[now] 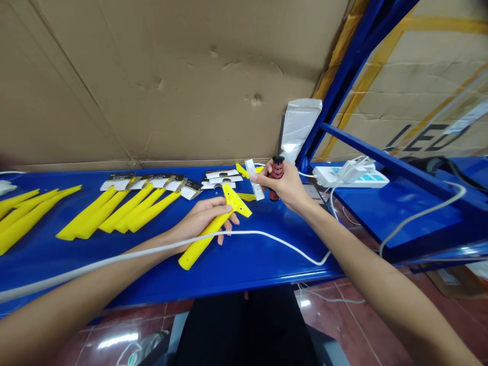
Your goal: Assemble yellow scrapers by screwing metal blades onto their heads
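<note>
Head view: the person sits at a blue worktop (244, 269) facing a cardboard wall (152, 91); for the clock, the held scraper is the dial's centre and twelve points to that wall.

Yellow scraper (213, 227): in the left hand above the worktop, flared head toward one o'clock, handle end toward seven.

Left hand (201, 213): closed round the scraper's neck, thumb on top, fingertips showing past the far edge; this grip probably steadies the tool while leaving most of its head uncovered.

Right hand (292, 185): at two o'clock, thumb and finger pinching a pale strip (251, 170), the palm side also clasping a red-and-black handle (278, 171); sharing the grip seemingly saves setting either down.

Yellow pieces in a row (140, 208): near nine o'clock, slanted alike, with printed cards (118, 181) at their upper ends; the matching slant looks like deliberate sorting.

Stacked cards (223, 179): at twelve, just past the scraper's head, apparently kept within easy reach.

White power strip (354, 175): between two and three, off to the side, perhaps to spare working room.

White cable (263, 233): crosses in front of the left wrist and scraper handle; whether it touches either cannot be told.
</note>
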Tool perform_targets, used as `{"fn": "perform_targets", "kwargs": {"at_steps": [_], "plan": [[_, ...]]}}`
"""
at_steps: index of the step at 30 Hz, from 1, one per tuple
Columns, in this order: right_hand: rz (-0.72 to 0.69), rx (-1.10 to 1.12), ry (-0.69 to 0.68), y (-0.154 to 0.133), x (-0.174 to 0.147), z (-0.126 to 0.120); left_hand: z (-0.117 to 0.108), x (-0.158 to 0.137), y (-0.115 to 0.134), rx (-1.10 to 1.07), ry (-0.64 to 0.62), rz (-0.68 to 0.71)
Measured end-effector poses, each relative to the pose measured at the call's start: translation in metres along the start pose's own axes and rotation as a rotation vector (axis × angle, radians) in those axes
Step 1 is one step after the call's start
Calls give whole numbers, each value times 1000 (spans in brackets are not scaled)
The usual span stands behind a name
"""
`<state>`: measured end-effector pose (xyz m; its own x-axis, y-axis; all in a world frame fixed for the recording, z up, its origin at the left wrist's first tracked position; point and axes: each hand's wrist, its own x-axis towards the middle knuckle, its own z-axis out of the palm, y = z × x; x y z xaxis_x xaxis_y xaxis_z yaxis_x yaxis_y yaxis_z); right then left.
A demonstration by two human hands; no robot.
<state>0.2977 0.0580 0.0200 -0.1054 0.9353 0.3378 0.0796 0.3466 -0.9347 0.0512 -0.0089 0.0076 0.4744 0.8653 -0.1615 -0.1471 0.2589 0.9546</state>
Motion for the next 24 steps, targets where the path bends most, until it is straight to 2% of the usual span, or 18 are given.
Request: {"fn": "perform_targets", "kwargs": {"at_steps": [11,18,24], "plan": [[12,-125,-327,-3,-17,17,2,-3,-1,68,-8,-45],[108,-39,-363,-2,-22,24,-2,-5,-4,146,-26,-69],[128,15,-425,-3,-26,26,2,-6,0,178,-1,-95]]}}
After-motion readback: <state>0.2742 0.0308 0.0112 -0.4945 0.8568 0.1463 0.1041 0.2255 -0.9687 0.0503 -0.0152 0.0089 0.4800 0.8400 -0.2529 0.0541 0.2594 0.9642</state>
